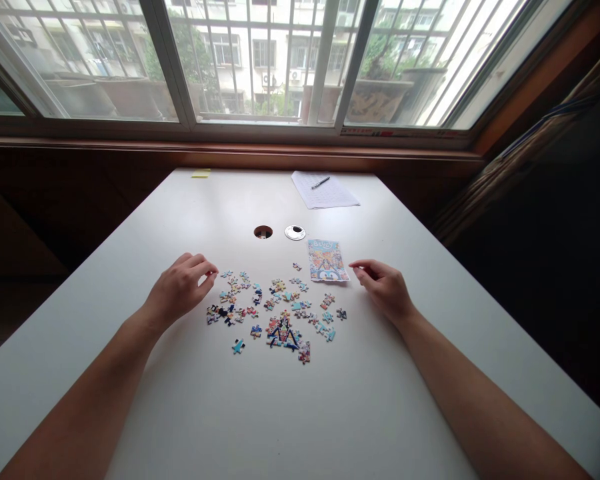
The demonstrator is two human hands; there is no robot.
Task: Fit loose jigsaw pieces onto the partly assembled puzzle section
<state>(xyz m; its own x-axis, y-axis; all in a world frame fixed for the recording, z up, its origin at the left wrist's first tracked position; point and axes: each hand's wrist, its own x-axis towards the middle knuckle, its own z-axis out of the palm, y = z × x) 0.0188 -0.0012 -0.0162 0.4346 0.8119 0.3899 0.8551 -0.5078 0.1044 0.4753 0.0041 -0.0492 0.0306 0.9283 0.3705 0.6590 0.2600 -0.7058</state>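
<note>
Several small colourful jigsaw pieces [260, 303] lie scattered on a white table [280, 413]. A few joined pieces [283, 332] form a small cluster at the near side of the scatter. A printed picture card [327, 261] lies just beyond the pieces. My left hand [180, 288] rests on the table at the left edge of the scatter, fingers curled, fingertips near the closest pieces. My right hand [384, 285] rests to the right of the card, fingers loosely bent, thumb and forefinger close together near the card's corner. I cannot see a piece in either hand.
A sheet of paper [325, 191] with a pen [321, 183] lies at the table's far side. A yellow sticky note [201, 173] sits far left. A cable hole [263, 231] and its round cap [295, 232] are mid-table. A window runs behind; dark furniture stands right.
</note>
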